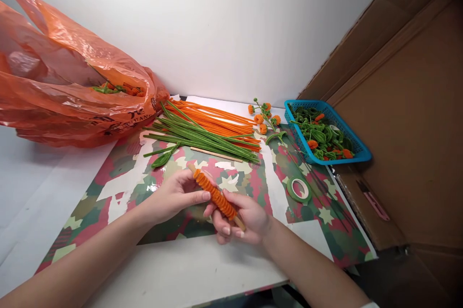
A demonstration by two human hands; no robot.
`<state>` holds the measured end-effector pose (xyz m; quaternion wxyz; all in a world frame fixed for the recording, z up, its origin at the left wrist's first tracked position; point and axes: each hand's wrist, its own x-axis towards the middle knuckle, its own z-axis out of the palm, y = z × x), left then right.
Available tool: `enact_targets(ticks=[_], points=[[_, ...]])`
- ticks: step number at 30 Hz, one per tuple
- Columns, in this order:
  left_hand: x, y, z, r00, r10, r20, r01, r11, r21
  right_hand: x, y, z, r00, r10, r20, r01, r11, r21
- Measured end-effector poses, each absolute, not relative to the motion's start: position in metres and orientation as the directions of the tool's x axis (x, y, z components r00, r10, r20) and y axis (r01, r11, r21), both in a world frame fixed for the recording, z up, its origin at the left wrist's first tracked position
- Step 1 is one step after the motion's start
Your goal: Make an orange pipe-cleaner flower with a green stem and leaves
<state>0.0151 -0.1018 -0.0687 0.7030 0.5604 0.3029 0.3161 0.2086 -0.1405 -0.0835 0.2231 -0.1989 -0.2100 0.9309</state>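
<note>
Stick wound with an orange coil is held at the lower centre of the head view, pinched between closed fingers of the left hand and right hand; green stems are laid above, near mid-frame.

A pale tabletop is filling the lower frame, with a worn camouflage-patterned sheet covering much of it. At upper left an orange plastic bag is slumping. Near centre, green chenille stems are overlapping orange chenille stems beside a thin stick and green leaf. Rightward, an orange-flowered sprig, tape roll and blue basket are resting.
</note>
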Motion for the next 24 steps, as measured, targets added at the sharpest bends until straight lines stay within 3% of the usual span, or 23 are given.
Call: enact_targets(ticks=[4,10,14,17,20,24], points=[[0.014,-0.101,-0.065,0.531,0.845,-0.067,-0.079,0.127,0.989,0.212,-0.139,-0.082,-0.867,0.449,-0.215,-0.314,-0.829,-0.463],[0.016,-0.103,-0.063,0.474,0.879,-0.058,-0.024,0.079,0.997,0.206,-0.142,-0.078,-0.733,0.614,-0.293,-0.331,-0.699,-0.634],[0.019,-0.105,-0.061,0.435,0.898,-0.068,0.006,0.073,0.997,0.200,-0.146,-0.080,-0.500,0.827,-0.258,-0.239,-0.418,-0.876],[0.022,-0.107,-0.060,0.413,0.907,-0.079,0.025,0.076,0.997,0.199,-0.150,-0.081,-0.307,0.942,-0.134,-0.018,-0.147,-0.989],[0.024,-0.109,-0.061,0.400,0.914,-0.063,0.045,0.049,0.998,0.200,-0.153,-0.079,-0.219,0.975,0.033,0.213,0.081,-0.974],[0.026,-0.112,-0.062,0.374,0.926,-0.059,0.073,0.034,0.997,0.201,-0.153,-0.079,-0.211,0.967,0.142,0.335,0.208,-0.919]])
